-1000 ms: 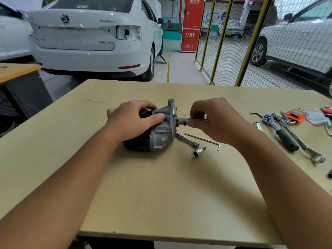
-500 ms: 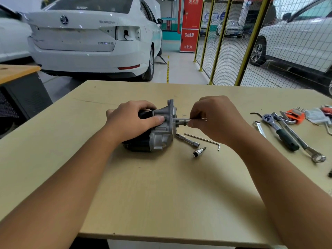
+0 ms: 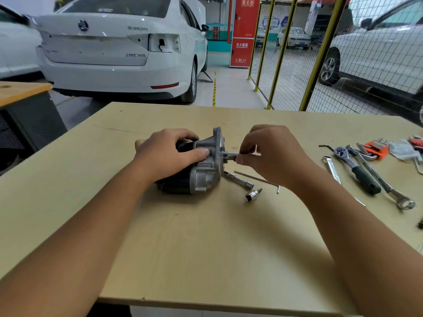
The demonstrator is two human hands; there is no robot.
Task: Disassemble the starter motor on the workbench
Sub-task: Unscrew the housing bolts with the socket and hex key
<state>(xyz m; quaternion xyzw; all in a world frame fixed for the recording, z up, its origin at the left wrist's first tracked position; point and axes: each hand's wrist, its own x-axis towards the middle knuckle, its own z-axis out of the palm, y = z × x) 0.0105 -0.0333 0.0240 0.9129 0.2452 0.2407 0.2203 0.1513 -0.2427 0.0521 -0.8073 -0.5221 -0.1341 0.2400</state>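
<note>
Even, bright overhead light falls on my workbench (image 3: 206,248); soft shadows pool under my forearms toward six o'clock. Glare streaks the white car (image 3: 114,49) at eleven o'clock. The wide lens bows the edges, and the fence (image 3: 320,53) at one o'clock looks slightly smeared.

A car workshop: white cars (image 3: 119,49) parked behind a wooden workbench (image 3: 206,236), yellow mesh fencing (image 3: 297,65), ratchet (image 3: 357,170) and wrenches (image 3: 384,186) laid out.

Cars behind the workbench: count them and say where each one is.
4. A white sedan straight behind the bench, part of a white car at far left, a white car behind the mesh fence at right, and a distant one. Others may be hidden.
</note>
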